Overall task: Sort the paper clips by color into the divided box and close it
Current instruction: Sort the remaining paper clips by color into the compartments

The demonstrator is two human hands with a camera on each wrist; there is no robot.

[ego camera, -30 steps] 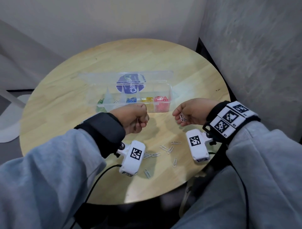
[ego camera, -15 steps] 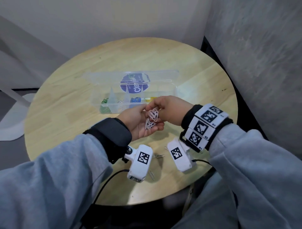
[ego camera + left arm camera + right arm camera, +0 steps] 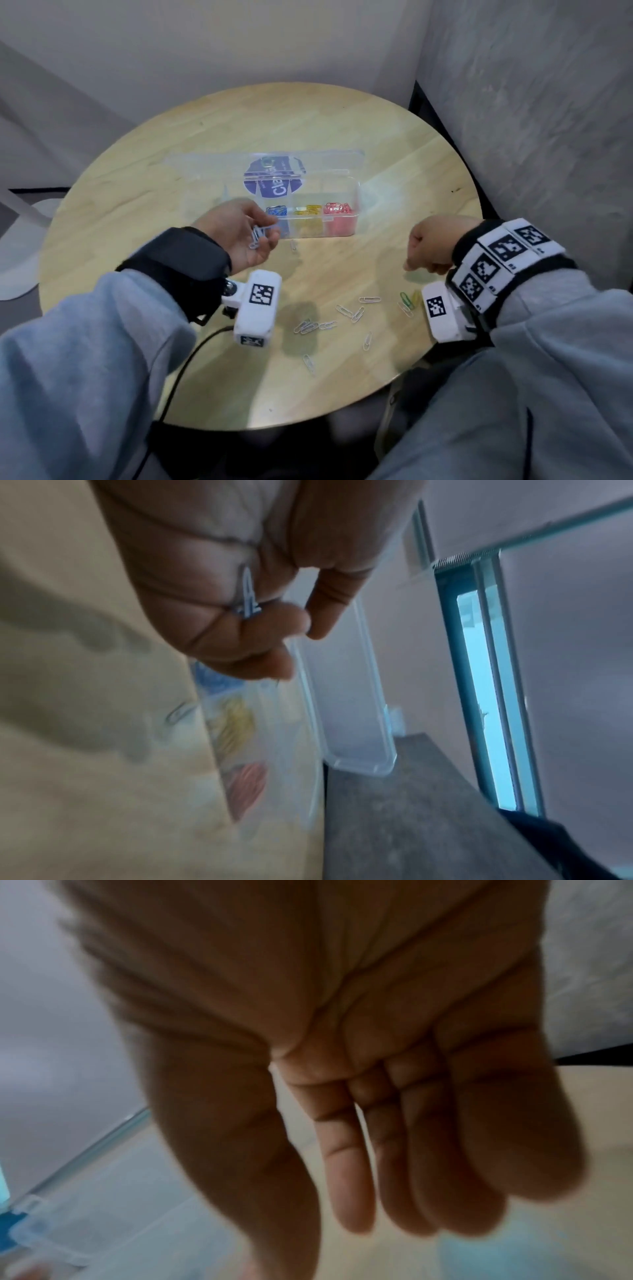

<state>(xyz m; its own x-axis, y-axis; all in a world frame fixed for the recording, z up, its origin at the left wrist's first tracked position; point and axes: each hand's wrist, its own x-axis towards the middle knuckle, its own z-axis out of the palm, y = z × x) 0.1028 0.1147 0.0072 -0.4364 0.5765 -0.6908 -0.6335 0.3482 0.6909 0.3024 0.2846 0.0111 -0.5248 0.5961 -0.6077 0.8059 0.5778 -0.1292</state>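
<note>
A round wooden table [image 3: 205,154] fills the middle of the head view, set into a corner of pale and grey walls. At frame centre a clear box [image 3: 308,219] stands with its lid [image 3: 212,168] tipped back open. 3 of its compartments are seen filled: blue clips [image 3: 276,211], yellow clips [image 3: 309,209] and red clips [image 3: 337,209], in that order toward the right. The compartments further left are hidden behind the left hand [image 3: 239,236].

A round purple label [image 3: 274,180] is seen through the lid; only the letters "Cla" can be read. Black-and-white square markers are carried on the white wrist cameras [image 3: 257,303] and on the right wristband [image 3: 503,260].

Loose silver clips [image 3: 346,311] are scattered in the lower centre of the frame, a green clip [image 3: 406,298] lies beside the right wrist camera, and 1 silver clip [image 3: 293,245] lies just in front of the box.

The left hand is cupped palm-up just left of the box front, with a bunch of silver clips [image 3: 257,234] held in curled fingers. The right hand [image 3: 431,245] is held at centre right, above the table; in the wrist view its fingers [image 3: 349,1164] are extended and nothing is held.

0.5 s ago the 2 hands were together in front of the box, clips between them; now they are well apart, and the clips are kept in the left alone.
</note>
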